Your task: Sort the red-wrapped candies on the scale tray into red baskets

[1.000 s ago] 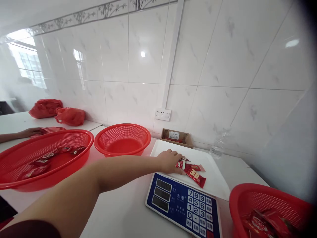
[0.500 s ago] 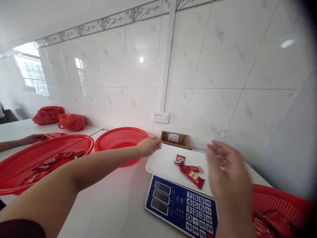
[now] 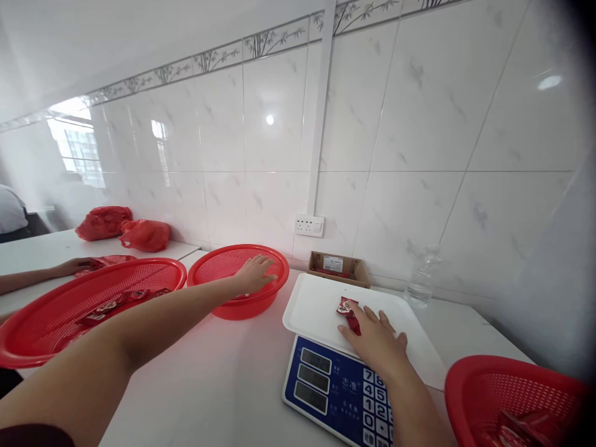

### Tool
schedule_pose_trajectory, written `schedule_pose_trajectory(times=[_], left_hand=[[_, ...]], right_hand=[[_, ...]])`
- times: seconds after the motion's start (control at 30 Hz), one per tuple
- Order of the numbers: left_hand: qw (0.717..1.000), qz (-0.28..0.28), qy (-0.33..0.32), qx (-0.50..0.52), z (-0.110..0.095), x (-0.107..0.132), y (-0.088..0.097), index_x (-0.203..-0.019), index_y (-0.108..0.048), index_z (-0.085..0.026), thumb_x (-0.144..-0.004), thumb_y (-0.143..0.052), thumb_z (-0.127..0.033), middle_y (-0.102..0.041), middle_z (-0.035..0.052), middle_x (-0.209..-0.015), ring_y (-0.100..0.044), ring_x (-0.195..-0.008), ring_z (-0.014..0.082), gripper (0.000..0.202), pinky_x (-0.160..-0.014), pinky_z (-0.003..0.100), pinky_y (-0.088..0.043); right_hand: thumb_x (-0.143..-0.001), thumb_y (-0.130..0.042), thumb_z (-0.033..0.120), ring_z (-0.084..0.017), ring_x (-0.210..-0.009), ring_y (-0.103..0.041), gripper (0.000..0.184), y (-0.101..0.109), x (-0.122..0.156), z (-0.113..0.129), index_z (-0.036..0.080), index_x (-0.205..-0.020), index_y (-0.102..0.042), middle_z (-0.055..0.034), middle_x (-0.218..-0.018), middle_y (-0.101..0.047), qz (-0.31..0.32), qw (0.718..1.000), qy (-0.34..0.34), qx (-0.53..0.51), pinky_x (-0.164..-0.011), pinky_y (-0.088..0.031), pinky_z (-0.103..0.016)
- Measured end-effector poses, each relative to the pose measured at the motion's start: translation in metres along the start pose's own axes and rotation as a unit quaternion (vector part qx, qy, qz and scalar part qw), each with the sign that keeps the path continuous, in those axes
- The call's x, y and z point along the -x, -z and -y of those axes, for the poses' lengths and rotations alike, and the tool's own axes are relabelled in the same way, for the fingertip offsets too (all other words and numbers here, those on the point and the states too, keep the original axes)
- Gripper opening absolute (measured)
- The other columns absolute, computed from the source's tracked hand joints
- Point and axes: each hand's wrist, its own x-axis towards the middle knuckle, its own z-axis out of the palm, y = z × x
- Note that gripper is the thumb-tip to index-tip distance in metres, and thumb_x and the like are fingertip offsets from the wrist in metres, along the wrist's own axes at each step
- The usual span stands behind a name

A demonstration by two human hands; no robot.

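My left hand [image 3: 254, 275] is over the middle red plastic basket [image 3: 212, 257], its fingers stretched out and apart with nothing in them. A small pale thing shows below it in the basket. On the white pan [image 3: 310, 307] of a blue digital scale [image 3: 342, 397] lie small red snack packets [image 3: 346, 305]. My right hand [image 3: 379, 338] comes down over these packets with its fingers spread, hiding part of them. It covers some of the scale's keys with the wrist. Whether the fingertips touch the packets is hard to tell.
A large red basket [image 3: 162, 268] with red packets stands at left, another red basket [image 3: 470, 372] at right. Behind the scale are a cardboard box [image 3: 358, 271] and a clear plastic bottle [image 3: 421, 282]. Red bags [image 3: 146, 236] and a co-worker's hand [image 3: 72, 267] are at far left.
My left hand has moved left from the pan's edge to above the middle basket and opened. My right hand has come down and left onto the packets. The view has shifted slightly.
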Motion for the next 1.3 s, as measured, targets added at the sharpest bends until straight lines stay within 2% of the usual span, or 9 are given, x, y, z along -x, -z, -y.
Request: schedule_pose_trajectory(times=[0.2, 0.33, 0.43, 0.57, 0.67, 0.87, 1.07, 1.2, 1.3], left_hand=[[0.983, 0.042, -0.178, 0.021, -0.075, -0.010, -0.020, -0.131, -0.036, -0.022, -0.087, -0.038, -0.048, -0.030, 0.0089, -0.143, -0.022, -0.133, 0.0246, 0.051, -0.108, 0.041, -0.019], [0.967, 0.062, -0.246, 0.032, -0.119, -0.023, -0.038, -0.133, -0.033, -0.019, -0.092, -0.030, -0.040, -0.031, 0.0104, -0.143, -0.024, -0.133, 0.0235, 0.046, -0.107, 0.039, -0.022], [0.959, 0.078, -0.271, 0.033, -0.139, -0.036, -0.049, -0.132, -0.034, -0.018, -0.088, -0.040, -0.029, -0.035, 0.0108, -0.140, -0.027, -0.132, 0.0232, 0.046, -0.107, 0.040, -0.023], [0.950, 0.107, -0.293, 0.029, -0.149, -0.048, -0.057, -0.128, -0.038, -0.010, -0.078, -0.053, -0.019, -0.043, 0.0129, -0.134, -0.035, -0.126, 0.0214, 0.053, -0.107, 0.034, -0.023], [0.951, 0.107, -0.287, 0.033, -0.146, -0.048, -0.060, -0.127, -0.040, -0.009, -0.083, -0.045, -0.019, -0.044, 0.0124, -0.133, -0.039, -0.123, 0.0190, 0.045, -0.105, 0.030, -0.028], [0.964, 0.098, -0.244, 0.028, -0.119, -0.041, -0.057, -0.120, -0.048, -0.022, -0.081, -0.043, -0.016, -0.049, 0.0043, -0.129, -0.051, -0.111, 0.0201, 0.040, -0.091, 0.032, -0.042], [0.993, 0.039, -0.115, 0.011, -0.064, -0.036, -0.027, -0.120, -0.048, -0.026, -0.082, -0.034, -0.009, -0.052, 0.0033, -0.126, -0.054, -0.106, 0.0214, 0.044, -0.084, 0.032, -0.044], [1.000, -0.002, -0.026, 0.002, -0.019, -0.028, -0.005, -0.121, -0.047, -0.025, -0.084, -0.034, -0.011, -0.053, 0.0051, -0.124, -0.053, -0.108, 0.0227, 0.042, -0.084, 0.033, -0.044], [0.999, -0.032, 0.016, 0.004, 0.000, -0.016, 0.002, -0.123, -0.045, -0.022, -0.087, -0.031, -0.015, -0.049, 0.0075, -0.129, -0.049, -0.114, 0.0242, 0.040, -0.087, 0.036, -0.043]], right_hand=[[-0.085, -0.033, 0.045, -0.033, -0.134, -0.018, 0.055, -0.012, -0.007, -0.004, 0.030, -0.138, -0.029, -0.0068, -0.145, -0.031, 0.003, 1.000, -0.009, 0.001, -0.098, -0.023, -0.062], [-0.086, -0.029, 0.046, -0.033, -0.134, -0.018, 0.059, -0.017, -0.009, -0.006, 0.022, -0.139, -0.029, -0.0074, -0.146, -0.029, -0.011, 1.000, -0.001, 0.011, -0.098, -0.023, -0.062], [-0.086, -0.028, 0.047, -0.032, -0.134, -0.018, 0.062, -0.019, -0.009, -0.007, 0.016, -0.139, -0.028, -0.0081, -0.147, -0.027, -0.011, 1.000, 0.001, 0.011, -0.099, -0.023, -0.062], [-0.085, -0.030, 0.046, -0.032, -0.134, -0.019, 0.060, -0.019, -0.010, -0.008, 0.015, -0.137, -0.031, -0.0093, -0.147, -0.028, -0.009, 1.000, 0.003, 0.011, -0.099, -0.023, -0.061], [-0.085, -0.030, 0.047, -0.032, -0.134, -0.019, 0.060, -0.018, -0.010, -0.008, 0.015, -0.136, -0.033, -0.0087, -0.147, -0.027, -0.007, 1.000, 0.006, 0.011, -0.100, -0.022, -0.061], [-0.085, -0.028, 0.048, -0.032, -0.134, -0.018, 0.062, -0.016, -0.009, -0.009, 0.014, -0.137, -0.034, -0.0078, -0.147, -0.026, -0.004, 1.000, 0.009, 0.008, -0.100, -0.022, -0.061], [-0.085, -0.027, 0.047, -0.031, -0.135, -0.018, 0.059, -0.015, -0.009, -0.009, 0.018, -0.136, -0.036, -0.0076, -0.147, -0.028, -0.001, 1.000, 0.009, -0.001, -0.101, -0.020, -0.061], [-0.085, -0.027, 0.047, -0.031, -0.135, -0.017, 0.058, -0.016, -0.009, -0.009, 0.021, -0.137, -0.035, -0.0070, -0.147, -0.027, 0.000, 1.000, 0.010, -0.008, -0.101, -0.019, -0.061], [-0.085, -0.027, 0.047, -0.032, -0.135, -0.017, 0.057, -0.015, -0.009, -0.009, 0.023, -0.137, -0.034, -0.0061, -0.147, -0.027, 0.001, 1.000, 0.009, -0.010, -0.101, -0.019, -0.061]])
